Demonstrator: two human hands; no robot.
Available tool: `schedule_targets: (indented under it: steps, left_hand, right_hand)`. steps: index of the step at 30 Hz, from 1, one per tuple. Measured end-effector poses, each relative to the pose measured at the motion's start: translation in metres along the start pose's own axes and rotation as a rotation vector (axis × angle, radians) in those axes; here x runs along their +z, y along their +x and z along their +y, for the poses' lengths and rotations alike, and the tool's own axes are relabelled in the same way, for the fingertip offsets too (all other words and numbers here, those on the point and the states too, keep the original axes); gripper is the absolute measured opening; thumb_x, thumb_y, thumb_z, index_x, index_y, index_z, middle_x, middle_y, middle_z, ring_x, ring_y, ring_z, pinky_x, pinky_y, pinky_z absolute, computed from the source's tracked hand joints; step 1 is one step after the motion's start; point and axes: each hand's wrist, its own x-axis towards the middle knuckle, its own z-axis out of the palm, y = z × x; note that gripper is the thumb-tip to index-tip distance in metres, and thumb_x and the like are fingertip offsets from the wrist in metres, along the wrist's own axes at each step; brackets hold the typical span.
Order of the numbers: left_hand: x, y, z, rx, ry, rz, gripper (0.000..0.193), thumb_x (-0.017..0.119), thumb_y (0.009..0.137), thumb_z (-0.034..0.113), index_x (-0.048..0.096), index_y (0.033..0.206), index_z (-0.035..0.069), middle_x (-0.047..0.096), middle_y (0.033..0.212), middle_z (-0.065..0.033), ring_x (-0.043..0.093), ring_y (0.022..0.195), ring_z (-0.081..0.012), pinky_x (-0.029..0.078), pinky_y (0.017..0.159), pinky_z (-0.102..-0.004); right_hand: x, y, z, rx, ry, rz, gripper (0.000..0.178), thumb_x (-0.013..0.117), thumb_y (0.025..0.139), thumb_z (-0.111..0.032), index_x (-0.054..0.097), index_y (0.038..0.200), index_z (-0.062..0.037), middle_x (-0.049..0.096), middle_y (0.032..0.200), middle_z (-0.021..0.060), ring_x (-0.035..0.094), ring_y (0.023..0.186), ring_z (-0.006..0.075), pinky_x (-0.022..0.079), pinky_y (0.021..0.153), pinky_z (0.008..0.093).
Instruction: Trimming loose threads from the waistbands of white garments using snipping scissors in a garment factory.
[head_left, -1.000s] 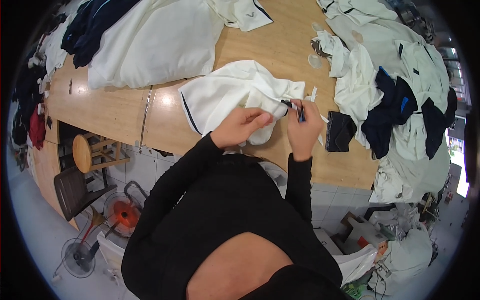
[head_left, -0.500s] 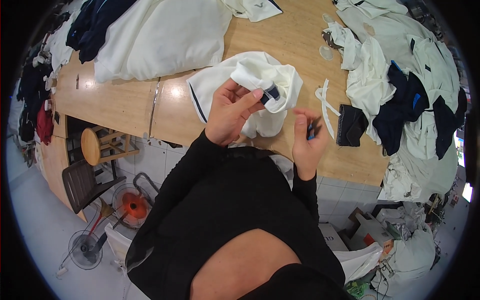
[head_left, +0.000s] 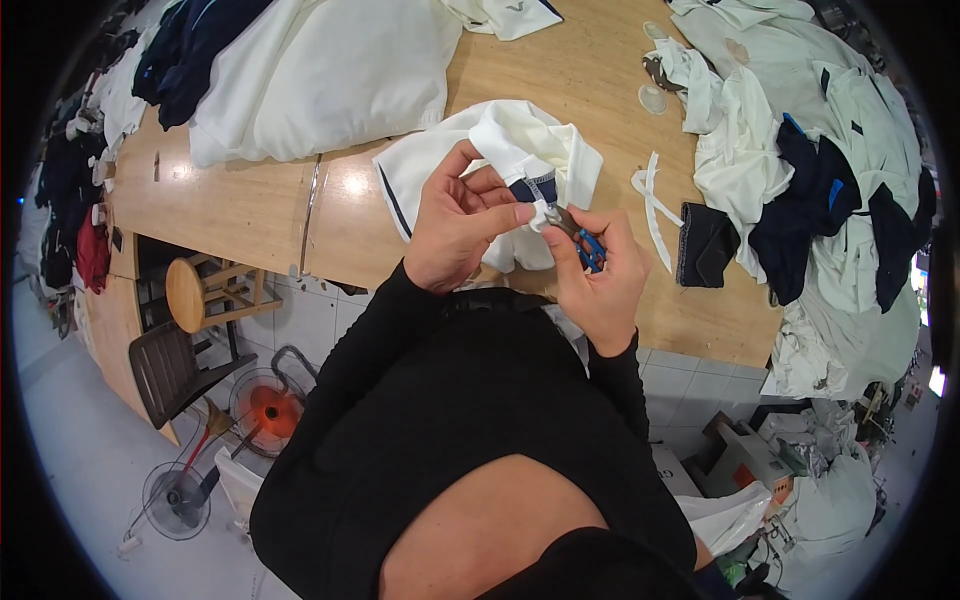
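A white garment (head_left: 425, 160) with a navy stripe lies bunched on the table in front of me. My left hand (head_left: 455, 220) pinches part of it, where a navy piece with pale stitching (head_left: 535, 188) shows at the opening. Closed around small thread snips (head_left: 590, 252) with blue handles is my right hand (head_left: 605, 270). The metal tips of the snips meet the white fabric edge just beside my left thumb. Whether the blades are apart is too small to tell.
White strips (head_left: 652, 210) and a folded dark cloth (head_left: 702, 245) lie to the right. Beyond them is a heap of white and navy garments (head_left: 740, 130). A large white pile (head_left: 330, 90) stands far left. Below the table's left side are a wooden stool (head_left: 185, 293) and fans (head_left: 268, 408).
My right hand has moved left and up, bringing the snips to the fabric at my left fingertips. The left hand still pinches the garment, whose opening has shifted slightly.
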Motion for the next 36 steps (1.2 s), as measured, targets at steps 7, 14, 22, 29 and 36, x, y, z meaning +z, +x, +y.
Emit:
schedule_targets:
  steps: [7,14,22,29,36]
  left_hand:
    - [0.0,-0.001,-0.003,-0.025,0.023,-0.018,0.066,0.078,0.086,-0.016,0.049,0.142,-0.001,0.073,0.127,-0.0201,0.075,0.113,-0.0256,0.062,0.098,-0.0385]
    - [0.002,-0.001,0.0,-0.02,0.008,-0.002,0.065,0.078,0.085,-0.016,0.049,0.141,0.0,0.073,0.126,-0.0193,0.075,0.112,-0.0253,0.062,0.098,-0.0382]
    - [-0.011,-0.002,0.003,-0.022,0.385,-0.237,0.056,0.074,0.096,-0.004,0.053,0.148,0.002,0.074,0.125,-0.0172,0.073,0.117,-0.0283,0.057,0.101,-0.0369]
    - [-0.1,-0.016,0.019,0.186,1.54,-0.197,0.067,0.089,0.082,0.018,0.064,0.145,0.017,0.051,0.157,-0.0214,0.051,0.142,-0.0458,0.045,0.116,-0.0523]
    - [-0.131,-0.02,-0.032,0.114,1.509,-0.006,0.033,0.083,0.089,0.012,0.069,0.119,0.013,0.068,0.133,-0.015,0.063,0.126,-0.0405,0.052,0.104,-0.0429]
  right_hand:
    - [0.001,-0.001,0.004,0.022,0.064,0.01,0.025,0.086,0.093,-0.014,0.069,0.102,0.0015,0.074,0.078,0.0105,0.068,0.063,0.0155,0.052,0.059,0.0283]
    - [0.003,-0.002,0.013,0.078,0.218,0.051,0.024,0.086,0.093,-0.009,0.069,0.105,0.0028,0.074,0.083,0.0067,0.064,0.072,0.0071,0.05,0.065,0.0246]
    - [0.003,0.004,0.003,0.118,-0.029,0.017,0.036,0.085,0.086,-0.003,0.073,0.12,-0.0016,0.072,0.09,0.0033,0.062,0.076,0.0089,0.049,0.066,0.0258]
    - [-0.034,0.019,0.107,0.109,-0.052,0.581,0.035,0.077,0.095,-0.001,0.069,0.129,-0.0009,0.074,0.123,0.0098,0.071,0.085,0.0116,0.056,0.069,0.0281]
    - [0.008,-0.026,0.123,0.235,-0.255,-0.172,0.029,0.08,0.096,-0.01,0.072,0.122,-0.001,0.075,0.118,0.0135,0.075,0.083,0.019,0.056,0.066,0.0319]
